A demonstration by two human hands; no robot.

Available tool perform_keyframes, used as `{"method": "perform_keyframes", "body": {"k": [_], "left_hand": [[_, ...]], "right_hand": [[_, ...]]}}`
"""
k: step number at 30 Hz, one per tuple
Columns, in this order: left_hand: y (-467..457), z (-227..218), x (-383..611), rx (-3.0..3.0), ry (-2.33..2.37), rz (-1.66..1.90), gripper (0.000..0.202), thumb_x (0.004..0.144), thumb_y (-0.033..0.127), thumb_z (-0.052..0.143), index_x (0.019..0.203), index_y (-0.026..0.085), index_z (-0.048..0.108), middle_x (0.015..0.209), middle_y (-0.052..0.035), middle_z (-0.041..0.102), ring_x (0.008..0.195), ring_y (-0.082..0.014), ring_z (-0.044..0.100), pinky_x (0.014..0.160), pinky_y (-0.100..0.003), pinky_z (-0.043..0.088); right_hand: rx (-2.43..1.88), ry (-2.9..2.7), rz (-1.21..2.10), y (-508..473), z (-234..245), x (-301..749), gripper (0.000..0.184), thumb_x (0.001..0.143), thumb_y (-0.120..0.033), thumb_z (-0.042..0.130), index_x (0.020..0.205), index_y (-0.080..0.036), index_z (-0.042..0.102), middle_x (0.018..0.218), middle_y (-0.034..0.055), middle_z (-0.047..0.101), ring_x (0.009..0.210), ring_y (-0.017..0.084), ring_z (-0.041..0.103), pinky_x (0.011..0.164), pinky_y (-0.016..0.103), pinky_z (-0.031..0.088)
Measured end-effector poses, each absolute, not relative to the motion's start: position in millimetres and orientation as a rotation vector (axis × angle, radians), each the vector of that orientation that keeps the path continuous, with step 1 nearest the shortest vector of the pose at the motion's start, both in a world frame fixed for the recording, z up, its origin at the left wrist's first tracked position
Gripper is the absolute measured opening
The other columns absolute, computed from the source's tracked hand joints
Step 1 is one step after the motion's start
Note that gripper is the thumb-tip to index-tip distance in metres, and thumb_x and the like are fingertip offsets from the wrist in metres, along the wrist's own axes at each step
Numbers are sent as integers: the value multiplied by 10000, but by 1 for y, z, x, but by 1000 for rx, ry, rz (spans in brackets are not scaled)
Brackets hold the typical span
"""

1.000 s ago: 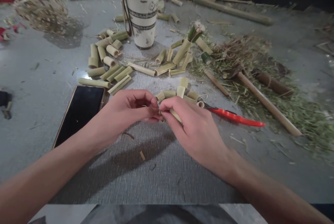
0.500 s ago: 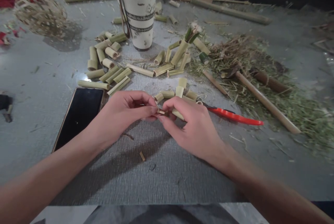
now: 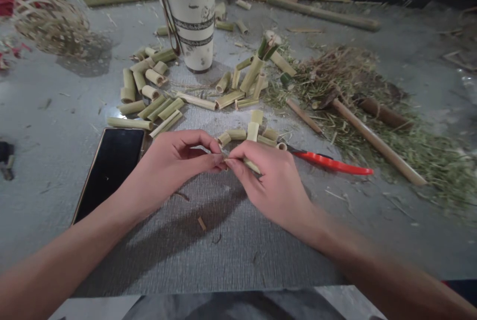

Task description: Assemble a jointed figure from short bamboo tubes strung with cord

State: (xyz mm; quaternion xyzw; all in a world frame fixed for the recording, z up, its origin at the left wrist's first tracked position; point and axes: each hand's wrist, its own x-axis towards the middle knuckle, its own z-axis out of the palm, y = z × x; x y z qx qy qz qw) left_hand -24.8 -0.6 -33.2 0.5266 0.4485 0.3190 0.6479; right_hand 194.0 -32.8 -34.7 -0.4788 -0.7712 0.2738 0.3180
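My left hand (image 3: 186,158) and my right hand (image 3: 274,178) meet above the near part of the table, thumbs and forefingers pinched together. Between the fingertips is a small pale bamboo piece (image 3: 225,159), mostly hidden by the fingers. Just beyond the hands lie short cut bamboo tubes (image 3: 236,134), and a flat pale bamboo strip (image 3: 253,131) stands among them. Partly covered by my right hand is another green bamboo piece (image 3: 252,166). A red-handled cutting tool (image 3: 335,163) rests right of my right hand. To the left, a phone (image 3: 112,171) lies under my left forearm.
Several bamboo tubes (image 3: 139,81) are grouped around a tall patterned cup (image 3: 196,22). A wooden-handled tool (image 3: 380,143) lies on a heap of shredded plant fibre (image 3: 346,69) at right. At far left sits a woven ball (image 3: 52,24). Long bamboo poles (image 3: 324,13) lie behind.
The whole view has shifted slightly, so things appear a little further left. Both hands keep their pinch; the small piece shows less between the fingertips than before.
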Motion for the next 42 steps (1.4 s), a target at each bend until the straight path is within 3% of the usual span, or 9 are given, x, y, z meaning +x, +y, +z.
{"method": "perform_keyframes", "body": {"k": [13,19,24,36,42], "left_hand": [[-2,-31,-27,1214,997,757,47,920,229,838,895,263,818,855,11,781,826,-151,754,805,-232,629],[-2,-30,-26,1265,971,779,114,920,231,843,1027,269,841,914,-1,813,804,-158,773,775,-253,652],[-3,-29,-24,1334,1030,802,19,909,265,874,908,274,857,872,9,812,801,-165,787,768,-238,662],[-3,-34,-28,1356,1069,828,29,930,262,885,914,286,882,843,-7,825,784,-154,784,741,-231,656],[-4,-35,-28,1268,1064,874,24,904,262,909,906,272,886,868,-1,835,791,-134,770,740,-207,622]], "right_hand": [[-1273,-2037,689,-33,-36,192,160,1085,-179,605,958,-174,703,839,-26,721,742,107,630,688,252,417],[-1245,-2022,691,-33,-37,192,169,1092,-184,596,956,-171,695,838,-23,716,725,103,620,670,252,416],[-1250,-2028,666,-33,-37,192,163,1084,-179,595,954,-171,692,822,-19,702,724,112,610,683,266,417],[-1242,-2010,687,-34,-36,191,186,1100,-193,580,951,-174,688,806,-22,690,704,103,594,654,252,415],[-1248,-1942,721,-33,-37,189,37,1021,-214,731,1011,-185,710,895,-35,750,788,102,679,709,232,467]]}}
